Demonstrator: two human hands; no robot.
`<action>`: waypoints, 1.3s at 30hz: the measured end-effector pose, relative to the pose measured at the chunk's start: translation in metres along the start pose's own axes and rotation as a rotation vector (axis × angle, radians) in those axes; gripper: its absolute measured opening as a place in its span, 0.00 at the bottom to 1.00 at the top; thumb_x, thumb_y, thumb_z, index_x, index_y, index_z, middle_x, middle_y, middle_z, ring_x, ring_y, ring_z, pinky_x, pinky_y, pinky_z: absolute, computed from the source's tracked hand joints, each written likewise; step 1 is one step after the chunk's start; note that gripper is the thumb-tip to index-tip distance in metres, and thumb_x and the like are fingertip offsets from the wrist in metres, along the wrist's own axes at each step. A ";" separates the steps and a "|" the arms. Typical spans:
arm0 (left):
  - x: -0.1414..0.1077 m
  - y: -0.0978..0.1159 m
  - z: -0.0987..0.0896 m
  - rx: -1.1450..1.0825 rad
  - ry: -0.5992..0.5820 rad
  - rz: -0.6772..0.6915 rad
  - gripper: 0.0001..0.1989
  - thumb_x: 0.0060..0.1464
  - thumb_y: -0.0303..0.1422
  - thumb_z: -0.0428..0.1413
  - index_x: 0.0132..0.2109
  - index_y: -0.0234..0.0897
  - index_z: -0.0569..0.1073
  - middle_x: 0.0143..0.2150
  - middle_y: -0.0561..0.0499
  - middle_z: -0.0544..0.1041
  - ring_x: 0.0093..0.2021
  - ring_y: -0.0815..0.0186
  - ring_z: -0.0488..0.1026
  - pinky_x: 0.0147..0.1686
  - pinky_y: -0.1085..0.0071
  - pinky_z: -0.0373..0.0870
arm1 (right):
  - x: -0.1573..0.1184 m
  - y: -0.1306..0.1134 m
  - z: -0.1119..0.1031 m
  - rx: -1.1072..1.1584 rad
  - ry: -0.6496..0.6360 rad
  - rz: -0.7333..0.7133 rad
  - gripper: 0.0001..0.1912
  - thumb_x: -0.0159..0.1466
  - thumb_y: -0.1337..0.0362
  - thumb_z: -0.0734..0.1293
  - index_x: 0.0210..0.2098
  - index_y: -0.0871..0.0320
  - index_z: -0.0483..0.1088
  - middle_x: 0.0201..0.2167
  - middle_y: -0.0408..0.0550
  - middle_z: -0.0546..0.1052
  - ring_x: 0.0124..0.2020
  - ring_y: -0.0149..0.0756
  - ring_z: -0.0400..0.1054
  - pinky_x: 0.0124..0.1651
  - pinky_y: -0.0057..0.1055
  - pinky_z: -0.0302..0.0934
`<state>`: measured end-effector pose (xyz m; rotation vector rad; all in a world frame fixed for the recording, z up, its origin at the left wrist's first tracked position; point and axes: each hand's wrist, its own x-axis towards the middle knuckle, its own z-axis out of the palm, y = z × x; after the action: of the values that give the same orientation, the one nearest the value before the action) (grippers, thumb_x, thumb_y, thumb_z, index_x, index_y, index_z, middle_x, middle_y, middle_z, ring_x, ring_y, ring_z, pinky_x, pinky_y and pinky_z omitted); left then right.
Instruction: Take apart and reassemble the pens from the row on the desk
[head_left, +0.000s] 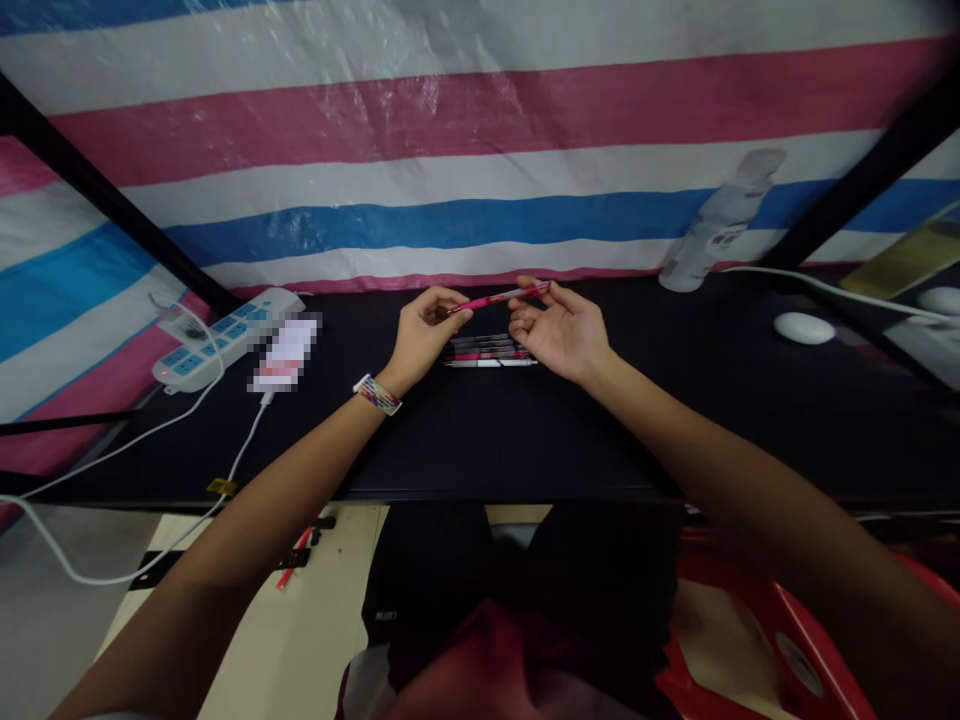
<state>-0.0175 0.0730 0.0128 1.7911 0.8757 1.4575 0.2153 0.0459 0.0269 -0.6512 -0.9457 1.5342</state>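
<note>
A pink and clear pen [491, 298] is held up level between my two hands, above the black table. My left hand [429, 328], with a colourful woven band at its wrist, pinches the pink end. The clear end lies in the closed fingertips of my right hand [564, 325], whose palm is turned partly up. Just below the held pen, several pens [491, 345] lie side by side on the table, among them dark ones, a pink one and a white one nearest me. My fingers hide some of their ends.
On the left are a white power strip [229, 340], a blurred-out phone [286, 355] and white charging cables. A clear bottle [720, 225] stands at the back right, near a white computer mouse [804, 328]. Behind the black table [517, 440] hangs a striped sheet [450, 120].
</note>
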 end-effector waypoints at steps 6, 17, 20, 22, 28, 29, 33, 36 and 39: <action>0.000 0.000 0.000 -0.034 0.002 -0.002 0.07 0.59 0.32 0.70 0.44 0.39 0.82 0.36 0.50 0.82 0.36 0.67 0.78 0.34 0.71 0.77 | 0.002 0.002 0.001 -0.007 0.008 -0.007 0.16 0.69 0.48 0.67 0.48 0.51 0.76 0.40 0.54 0.79 0.42 0.47 0.72 0.46 0.46 0.73; 0.001 -0.001 0.000 -0.042 0.005 -0.013 0.08 0.58 0.32 0.70 0.43 0.40 0.82 0.35 0.51 0.81 0.35 0.67 0.77 0.34 0.71 0.77 | 0.000 -0.001 0.001 0.131 0.008 0.055 0.16 0.69 0.50 0.66 0.47 0.52 0.76 0.40 0.54 0.80 0.42 0.47 0.74 0.43 0.44 0.75; 0.002 -0.001 0.000 -0.034 0.014 -0.020 0.07 0.58 0.31 0.70 0.43 0.40 0.82 0.35 0.51 0.81 0.35 0.67 0.77 0.34 0.71 0.77 | 0.000 -0.001 0.001 0.138 0.005 0.064 0.14 0.69 0.53 0.67 0.47 0.53 0.76 0.40 0.53 0.80 0.43 0.46 0.75 0.44 0.44 0.75; 0.003 0.000 0.000 -0.032 0.018 -0.031 0.07 0.58 0.31 0.70 0.43 0.39 0.82 0.36 0.51 0.81 0.35 0.67 0.77 0.35 0.71 0.78 | 0.001 0.000 0.001 0.152 0.007 0.074 0.13 0.68 0.54 0.67 0.48 0.52 0.75 0.40 0.53 0.80 0.42 0.45 0.75 0.44 0.43 0.75; 0.004 -0.003 -0.002 -0.037 0.002 -0.030 0.08 0.58 0.31 0.70 0.44 0.40 0.81 0.36 0.51 0.80 0.34 0.68 0.76 0.34 0.71 0.78 | 0.002 0.000 -0.001 0.112 -0.006 0.075 0.14 0.69 0.53 0.68 0.49 0.53 0.76 0.40 0.53 0.81 0.41 0.44 0.75 0.44 0.42 0.75; 0.005 -0.004 -0.002 -0.039 -0.003 -0.025 0.08 0.58 0.31 0.70 0.44 0.40 0.81 0.36 0.52 0.80 0.34 0.68 0.76 0.34 0.71 0.78 | 0.002 0.000 -0.001 0.090 -0.002 0.070 0.14 0.69 0.53 0.67 0.49 0.53 0.76 0.40 0.53 0.82 0.41 0.44 0.75 0.44 0.42 0.75; 0.005 -0.007 -0.003 -0.044 0.003 -0.024 0.08 0.57 0.31 0.70 0.44 0.41 0.81 0.34 0.52 0.79 0.34 0.68 0.76 0.34 0.70 0.77 | 0.000 -0.003 0.001 -0.009 0.011 0.043 0.17 0.69 0.49 0.68 0.50 0.52 0.78 0.42 0.54 0.84 0.40 0.44 0.76 0.44 0.43 0.76; 0.006 -0.008 -0.004 -0.022 0.011 -0.044 0.08 0.56 0.31 0.70 0.43 0.40 0.81 0.34 0.52 0.79 0.34 0.67 0.76 0.34 0.70 0.77 | 0.001 -0.003 0.000 -0.134 0.022 0.015 0.22 0.69 0.42 0.69 0.49 0.51 0.80 0.43 0.54 0.84 0.37 0.43 0.75 0.41 0.44 0.76; 0.007 -0.010 -0.005 -0.007 0.010 -0.053 0.08 0.56 0.30 0.69 0.43 0.40 0.80 0.35 0.52 0.79 0.34 0.67 0.76 0.34 0.70 0.77 | 0.004 0.000 -0.006 -0.359 0.096 -0.093 0.17 0.65 0.46 0.75 0.44 0.52 0.81 0.38 0.51 0.83 0.32 0.40 0.73 0.39 0.42 0.74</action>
<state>-0.0225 0.0843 0.0093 1.7436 0.9146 1.4353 0.2197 0.0515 0.0238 -0.9130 -1.1734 1.2502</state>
